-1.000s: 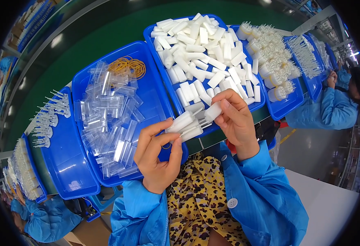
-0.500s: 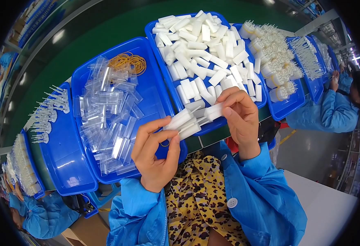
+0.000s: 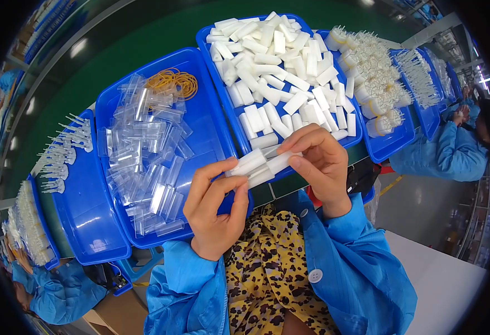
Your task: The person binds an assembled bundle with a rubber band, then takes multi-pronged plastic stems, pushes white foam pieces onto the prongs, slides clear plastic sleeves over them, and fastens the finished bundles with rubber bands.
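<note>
Above the front edge of the trays, both hands meet over a small cluster of white foam sleeves (image 3: pixel 248 163) with thin pale stems. My left hand (image 3: pixel 212 207) pinches the cluster between thumb and fingers. Between the thumb and fingers of my right hand (image 3: pixel 324 167) is one white foam piece (image 3: pixel 280 161), its end up against the cluster. My fingers partly hide the stems. Just behind lies a heap of loose white foam pieces (image 3: pixel 275 72) in a blue tray (image 3: pixel 354 137).
On the left, a blue tray (image 3: pixel 209 139) holds clear plastic sleeves (image 3: pixel 144 151) and yellow rubber bands (image 3: pixel 172 84). Beyond it, another tray (image 3: pixel 97 226) carries white stemmed parts (image 3: pixel 66 151). At right stands a tray of bundled parts (image 3: pixel 370 72). Blue-sleeved co-workers (image 3: pixel 437 151) sit at both sides.
My right hand has moved slightly left, bringing its foam piece along the stem up to the cluster. The gap between them has closed. My left hand keeps its pinch.
</note>
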Available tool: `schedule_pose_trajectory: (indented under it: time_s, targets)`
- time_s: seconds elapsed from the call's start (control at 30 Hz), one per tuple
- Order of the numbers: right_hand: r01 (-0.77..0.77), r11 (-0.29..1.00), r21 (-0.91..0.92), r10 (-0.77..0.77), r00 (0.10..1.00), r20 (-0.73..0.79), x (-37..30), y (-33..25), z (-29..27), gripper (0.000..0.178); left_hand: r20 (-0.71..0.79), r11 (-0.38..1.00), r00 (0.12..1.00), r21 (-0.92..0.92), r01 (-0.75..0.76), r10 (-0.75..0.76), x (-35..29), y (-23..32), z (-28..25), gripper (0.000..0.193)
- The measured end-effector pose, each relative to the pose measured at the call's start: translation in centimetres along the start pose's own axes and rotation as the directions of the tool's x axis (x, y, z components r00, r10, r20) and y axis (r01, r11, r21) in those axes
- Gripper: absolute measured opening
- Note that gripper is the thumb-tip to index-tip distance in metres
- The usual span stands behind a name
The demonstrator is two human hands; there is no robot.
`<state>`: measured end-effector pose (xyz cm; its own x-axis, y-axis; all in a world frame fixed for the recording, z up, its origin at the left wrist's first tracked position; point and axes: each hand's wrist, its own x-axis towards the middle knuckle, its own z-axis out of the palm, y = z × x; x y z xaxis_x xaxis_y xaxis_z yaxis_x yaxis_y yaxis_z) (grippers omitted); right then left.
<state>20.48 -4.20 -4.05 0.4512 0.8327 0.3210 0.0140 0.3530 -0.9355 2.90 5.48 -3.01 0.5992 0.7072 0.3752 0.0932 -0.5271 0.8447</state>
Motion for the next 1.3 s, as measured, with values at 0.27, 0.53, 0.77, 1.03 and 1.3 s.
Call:
schedule_pose_trajectory:
  time_s: [0.27,0.53,0.77,1.03,1.3]
  targets:
    - [-0.042,0.99,0.133,0.075,0.963,-0.258,-0.4,1.1,1.8,0.022,-0.046,0.999,0.998,0.041,-0.036,0.038,0.1,-0.3,0.4,0.01]
    - [0.07,0.97,-0.232,-0.111,0.98,-0.167,-1.1,1.4,2.8,0.015,-0.081,0.988,0.988,0.09,-0.123,0.13,0.0,-0.9,0.8,0.016]
    - [0.071,0.828,-0.556,-0.231,0.947,-0.224,-1.0,1.5,2.1,0.017,-0.054,0.984,0.998,-0.178,0.029,-0.039,-0.3,-0.2,1.4,0.03]
    - [0.163,0.848,-0.505,-0.265,0.954,-0.138,-1.2,0.9,2.9,0.036,-0.01,0.968,0.999,-0.247,0.045,-0.049,-0.6,-0.7,1.1,0.034]
    - [-0.169,0.903,0.394,0.177,0.984,0.015,0.7,0.0,6.3,0.08,0.326,0.407,0.929,-0.835,0.37,-0.174,-1.4,-1.2,0.3,0.04]
